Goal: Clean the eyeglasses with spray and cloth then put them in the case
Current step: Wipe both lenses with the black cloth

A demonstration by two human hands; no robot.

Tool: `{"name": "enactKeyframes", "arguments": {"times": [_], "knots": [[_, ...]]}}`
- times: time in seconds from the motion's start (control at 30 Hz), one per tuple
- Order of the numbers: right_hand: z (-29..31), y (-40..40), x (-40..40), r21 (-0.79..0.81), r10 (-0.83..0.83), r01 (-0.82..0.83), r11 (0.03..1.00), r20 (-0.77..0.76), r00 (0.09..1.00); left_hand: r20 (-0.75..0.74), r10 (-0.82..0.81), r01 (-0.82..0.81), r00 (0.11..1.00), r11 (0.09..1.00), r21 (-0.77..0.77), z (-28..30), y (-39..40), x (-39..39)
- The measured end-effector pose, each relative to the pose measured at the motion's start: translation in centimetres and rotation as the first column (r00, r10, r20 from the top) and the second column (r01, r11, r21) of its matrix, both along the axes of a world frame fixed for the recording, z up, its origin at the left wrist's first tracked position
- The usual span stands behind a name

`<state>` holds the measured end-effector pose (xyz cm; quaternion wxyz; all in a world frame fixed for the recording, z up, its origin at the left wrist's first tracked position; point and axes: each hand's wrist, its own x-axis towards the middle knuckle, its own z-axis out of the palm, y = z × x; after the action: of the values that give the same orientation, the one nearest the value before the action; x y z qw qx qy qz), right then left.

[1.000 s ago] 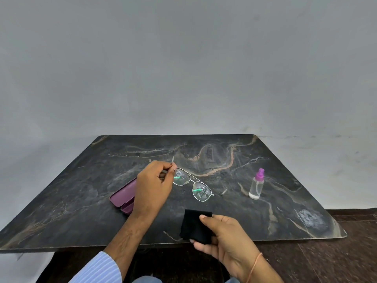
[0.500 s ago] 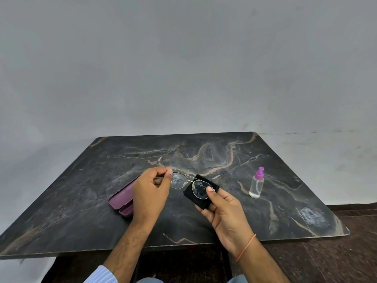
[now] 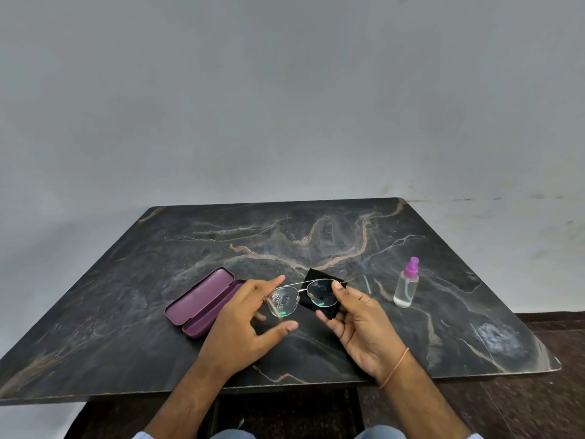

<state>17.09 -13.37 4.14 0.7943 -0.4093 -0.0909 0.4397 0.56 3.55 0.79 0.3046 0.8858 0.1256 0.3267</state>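
Thin metal-framed eyeglasses [image 3: 282, 301] hover just above the dark marble table [image 3: 348, 236]. Droplets speckle the left lens. My right hand [image 3: 364, 324] holds a black cloth [image 3: 311, 277] behind the right lens, with its thumb pressed on that lens's outer rim. My left hand [image 3: 240, 327] curves around the left lens with fingers spread. Its index fingertip touches the frame's upper left corner and its thumb is off the frame. The purple case [image 3: 202, 301] lies open to the left, partly hidden by my left hand. A clear spray bottle [image 3: 406, 288] with a pink top stands to the right.
The table's front edge [image 3: 285, 386] runs just above my forearms, with dark floor [image 3: 538, 407] below to the right. A grey wall [image 3: 285, 106] rises behind the table. An orange thread circles my right wrist [image 3: 394, 367].
My right hand brought the cloth up from the table's front edge and took hold of the right lens. My left hand's pinch on the frame has loosened, thumb swung away.
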Motion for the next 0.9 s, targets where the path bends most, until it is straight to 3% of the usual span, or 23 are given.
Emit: {"name": "enactKeyframes", "arguments": {"times": [0.17, 0.57, 0.9], "knots": [[-0.39, 0.01, 0.21, 0.017, 0.014, -0.014, 1.000, -0.012, 1.000, 0.078, -0.019, 0.007, 0.997, 0.989, 0.149, 0.00, -0.03, -0.16], [-0.10, -0.71, 0.44, 0.072, 0.198, -0.193, 0.978, -0.057, 0.979, 0.203, -0.056, 0.052, 0.977, 0.998, 0.023, -0.15, 0.20, -0.25], [-0.06, -0.44, 0.23, 0.077, 0.087, -0.086, 0.993, -0.008, 0.996, 0.231, -0.034, 0.022, 0.972, 0.998, 0.054, -0.27, 0.09, -0.15]]}}
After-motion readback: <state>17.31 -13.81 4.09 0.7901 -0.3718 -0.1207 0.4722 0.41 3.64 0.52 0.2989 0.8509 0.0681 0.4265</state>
